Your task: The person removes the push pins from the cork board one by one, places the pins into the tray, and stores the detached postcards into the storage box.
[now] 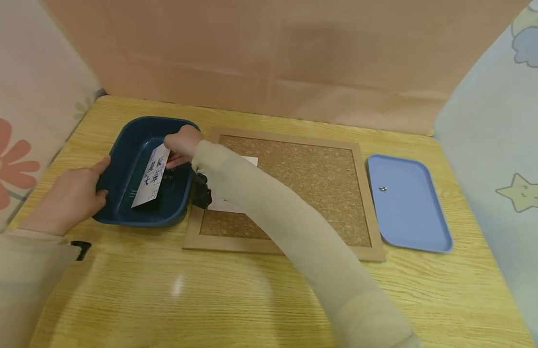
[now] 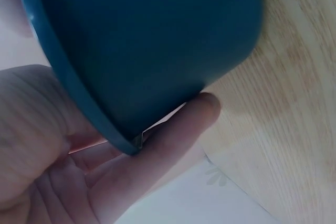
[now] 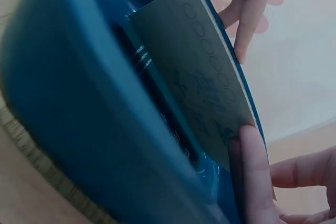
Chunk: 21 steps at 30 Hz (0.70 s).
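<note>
One left hand (image 1: 73, 195) grips a tub (image 1: 142, 220) at frame left, seemingly steadying it, as the right hand (image 1: 183, 143) pinches a card (image 1: 151, 177).

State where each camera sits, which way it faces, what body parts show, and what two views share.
Head: on the head, facing forward and down at the dark blue tub, framed corkboard and blue tray; both sleeves, left grip and right grip show.
Left wrist: on the left wrist, facing the tub's outer wall; left grip shows.
Right wrist: on the right wrist, facing into the tub; right grip shows, left grip beyond.
Shared: head and right wrist views both show the handwritten card.
</note>
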Each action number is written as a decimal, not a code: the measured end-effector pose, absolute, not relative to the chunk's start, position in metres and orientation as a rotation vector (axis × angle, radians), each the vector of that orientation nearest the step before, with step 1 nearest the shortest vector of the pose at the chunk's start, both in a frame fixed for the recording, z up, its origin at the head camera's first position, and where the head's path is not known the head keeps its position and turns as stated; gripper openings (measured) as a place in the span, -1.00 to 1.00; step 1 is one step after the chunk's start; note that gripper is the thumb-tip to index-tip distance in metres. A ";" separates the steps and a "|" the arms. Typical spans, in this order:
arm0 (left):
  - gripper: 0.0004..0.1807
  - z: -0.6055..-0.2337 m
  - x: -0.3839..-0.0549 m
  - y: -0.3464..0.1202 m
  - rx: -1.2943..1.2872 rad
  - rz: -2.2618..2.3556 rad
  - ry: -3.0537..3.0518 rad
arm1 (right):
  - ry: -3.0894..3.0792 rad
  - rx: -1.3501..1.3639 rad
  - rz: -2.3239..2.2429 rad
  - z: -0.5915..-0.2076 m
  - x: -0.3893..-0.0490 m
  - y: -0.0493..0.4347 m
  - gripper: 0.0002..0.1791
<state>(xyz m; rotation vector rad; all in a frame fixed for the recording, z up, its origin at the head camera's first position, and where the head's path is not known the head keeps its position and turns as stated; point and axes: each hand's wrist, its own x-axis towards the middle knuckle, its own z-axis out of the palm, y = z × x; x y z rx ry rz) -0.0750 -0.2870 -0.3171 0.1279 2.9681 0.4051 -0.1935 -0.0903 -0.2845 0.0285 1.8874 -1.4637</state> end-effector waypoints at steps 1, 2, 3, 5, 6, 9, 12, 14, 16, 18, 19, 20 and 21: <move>-0.23 -0.317 -0.074 -0.287 0.139 0.405 2.977 | 1.881 0.028 -1.454 -0.284 -0.194 -0.091 -0.71; -0.23 -0.317 -0.074 -0.287 0.149 0.403 2.984 | 1.877 0.033 -1.443 -0.283 -0.195 -0.092 -0.72; -0.23 -0.317 -0.074 -0.286 0.158 0.399 2.994 | 1.877 0.033 -1.432 -0.282 -0.196 -0.092 -0.73; -0.23 -0.317 -0.074 -0.284 0.167 0.392 3.004 | 1.885 0.040 -1.403 -0.281 -0.197 -0.093 -0.75; -0.23 -0.317 -0.074 -0.284 0.168 0.392 3.001 | 1.896 0.050 -1.389 -0.281 -0.197 -0.094 -0.76; -0.22 -0.316 -0.075 -0.283 0.167 0.395 2.986 | 1.931 0.065 -1.352 -0.281 -0.198 -0.097 -0.75; -0.22 -0.315 -0.074 -0.281 0.150 0.405 2.975 | 1.960 0.080 -1.335 -0.283 -0.197 -0.101 -0.76; -0.22 -0.315 -0.075 -0.279 0.141 0.406 2.979 | 1.976 0.064 -1.327 -0.285 -0.197 -0.103 -0.77; -0.22 -0.314 -0.075 -0.278 0.129 0.404 2.979 | 2.000 0.047 -1.318 -0.287 -0.196 -0.104 -0.78; -0.21 -0.315 -0.076 -0.277 0.118 0.404 2.975 | 2.031 0.028 -1.308 -0.288 -0.195 -0.105 -0.79; -0.21 -0.315 -0.077 -0.276 0.111 0.405 2.970 | 2.046 0.019 -1.300 -0.289 -0.195 -0.105 -0.78; -0.21 -0.315 -0.077 -0.276 0.104 0.405 2.965 | 2.057 0.019 -1.294 -0.290 -0.195 -0.106 -0.76; -0.21 -0.315 -0.077 -0.276 0.101 0.403 2.963 | 2.067 0.020 -1.285 -0.290 -0.195 -0.106 -0.74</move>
